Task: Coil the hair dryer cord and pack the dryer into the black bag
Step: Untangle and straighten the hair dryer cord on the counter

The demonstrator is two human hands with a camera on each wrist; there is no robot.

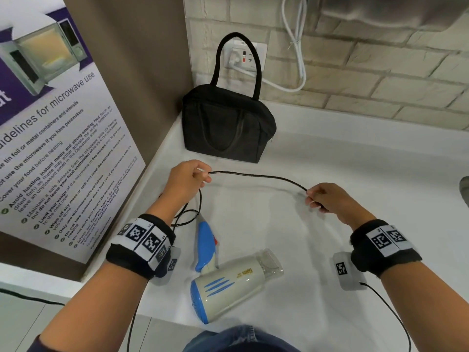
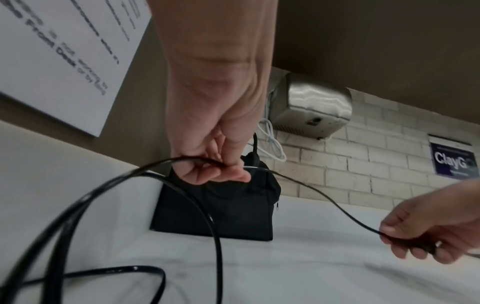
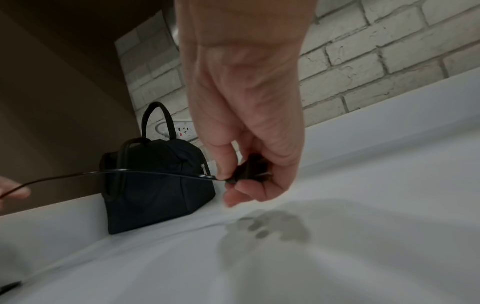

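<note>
A cream and blue hair dryer (image 1: 228, 283) lies on its side on the white counter (image 1: 330, 153), near the front edge. Its black cord (image 1: 256, 177) runs up from the handle in loose loops to my left hand (image 1: 189, 180), which pinches it, then stretches across to my right hand (image 1: 323, 198). My right hand (image 3: 244, 176) grips the black plug (image 3: 250, 169) at the cord's end. In the left wrist view my left hand (image 2: 218, 164) holds a loop of the cord (image 2: 182, 195). The black bag (image 1: 228, 125) stands zipped in the back corner, beyond both hands.
A white poster (image 1: 50, 138) on microwave use leans along the left side. A wall socket (image 1: 245, 57) with a white cable (image 1: 297, 47) sits on the brick wall behind the bag. A steel hand dryer (image 2: 309, 107) hangs above.
</note>
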